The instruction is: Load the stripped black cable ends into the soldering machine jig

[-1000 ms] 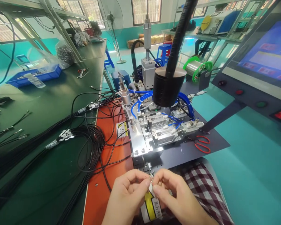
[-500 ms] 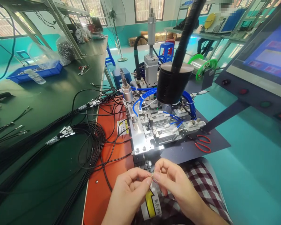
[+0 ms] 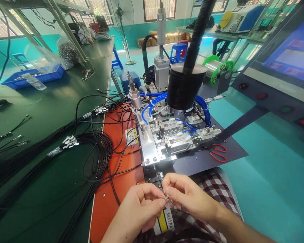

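Observation:
My left hand [image 3: 139, 207] and my right hand [image 3: 187, 195] meet at the bottom middle, fingertips pinched together on the end of a thin cable whose small coloured wires [image 3: 166, 198] show between them. Both hands sit just in front of the metal fixture [image 3: 164, 141] of a small machine with blue air hoses. A black cylindrical head [image 3: 183, 89] hangs over that fixture. Under my hands lies a white label with a yellow arrow [image 3: 164, 221].
Bundles of black cables [image 3: 91, 152] with metal ends spread over the green bench and orange mat [image 3: 116, 189] at left. Red-handled scissors [image 3: 218, 152] lie right of the fixture. A blue tray [image 3: 32, 78] stands far left; a control panel with screen [image 3: 288, 64] is at right.
Both hands have slid slightly down and toward me while staying pinched together; the coloured wire ends now show between the fingertips. The view has shifted a little.

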The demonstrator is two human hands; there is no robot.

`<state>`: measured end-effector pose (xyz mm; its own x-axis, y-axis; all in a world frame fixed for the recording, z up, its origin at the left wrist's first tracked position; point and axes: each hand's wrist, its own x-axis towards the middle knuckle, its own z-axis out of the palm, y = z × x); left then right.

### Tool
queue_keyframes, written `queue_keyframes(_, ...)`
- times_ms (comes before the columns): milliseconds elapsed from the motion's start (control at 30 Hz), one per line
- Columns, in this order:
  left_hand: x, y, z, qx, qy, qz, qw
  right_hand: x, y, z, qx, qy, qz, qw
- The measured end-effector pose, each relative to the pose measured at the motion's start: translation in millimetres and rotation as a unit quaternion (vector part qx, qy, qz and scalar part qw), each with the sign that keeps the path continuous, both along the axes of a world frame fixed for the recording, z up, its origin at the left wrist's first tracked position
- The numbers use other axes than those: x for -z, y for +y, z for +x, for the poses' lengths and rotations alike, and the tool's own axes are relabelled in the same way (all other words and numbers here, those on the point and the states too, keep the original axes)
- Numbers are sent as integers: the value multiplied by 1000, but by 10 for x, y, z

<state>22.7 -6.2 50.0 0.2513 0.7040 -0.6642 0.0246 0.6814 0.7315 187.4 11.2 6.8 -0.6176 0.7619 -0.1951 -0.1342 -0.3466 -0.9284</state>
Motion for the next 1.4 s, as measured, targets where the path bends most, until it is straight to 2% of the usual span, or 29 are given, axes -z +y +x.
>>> queue_keyframes(100,-20,4,20,6,3,-3,1000,-13,36,18,-31,-1,0,1000)
queue_keyframes(200,-28,3,38,-8,10,-2,1000,-24,42,10,-32,-6,-9,999)
queue_keyframes(367,37,-17,17,-40,6,9,999,2,-20,-6,45,-12,-21,999)
queue_keyframes(567,131,-38,-3,-53,2,17,998,-77,-111,-39,106,-131,38,985)
queue_keyframes(667,143,-40,4,-58,0,23,998,-103,-130,-59,121,-156,54,979)
queue_keyframes(900,144,-40,-8,-62,-12,29,998,-72,-163,-97,132,-56,-42,989)
queue_keyframes(1033,149,-46,-5,-67,-8,29,997,-30,-228,-124,156,-33,-51,986)
queue_keyframes(1167,123,-44,12,-72,-3,27,997,8,-280,-127,162,-69,-20,984)
queue_keyframes(1400,141,-5,48,-77,-27,25,996,-32,-273,-98,169,-168,108,965)
